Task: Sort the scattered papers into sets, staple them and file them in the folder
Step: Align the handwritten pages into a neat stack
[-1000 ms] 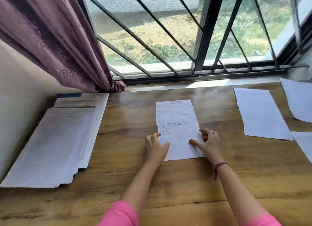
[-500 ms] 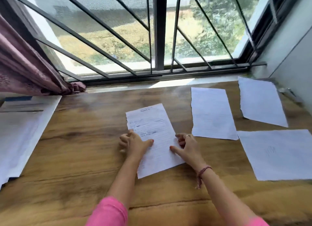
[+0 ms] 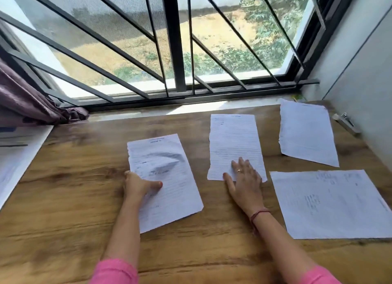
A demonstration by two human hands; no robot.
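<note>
A: Papers first: which sheet does the coming move turn on?

B: The lined sheet (image 3: 235, 143) in the middle of the wooden table (image 3: 63, 199). The right hand (image 3: 244, 182) lies flat on its near end, fingers straight and spread, gripping nothing. Its long axis runs near to far.

A: And the left hand (image 3: 137, 185)?

B: It pinches the left edge of the handwritten sheet (image 3: 165, 177), thumb on top, fingers curled under; the paper buckles slightly there. That sheet sits just left of the lined one, apart from it, tilted a little.

A: So which way should it go?

B: I'd judge the right hand slides the lined sheet leftward toward the held one. Two more sheets, a far-right sheet (image 3: 307, 131) and a near-right sheet (image 3: 331, 203), lie to the right; the right hand is nearer those. A stapler (image 3: 345, 122) sits at the far right wall.
</note>
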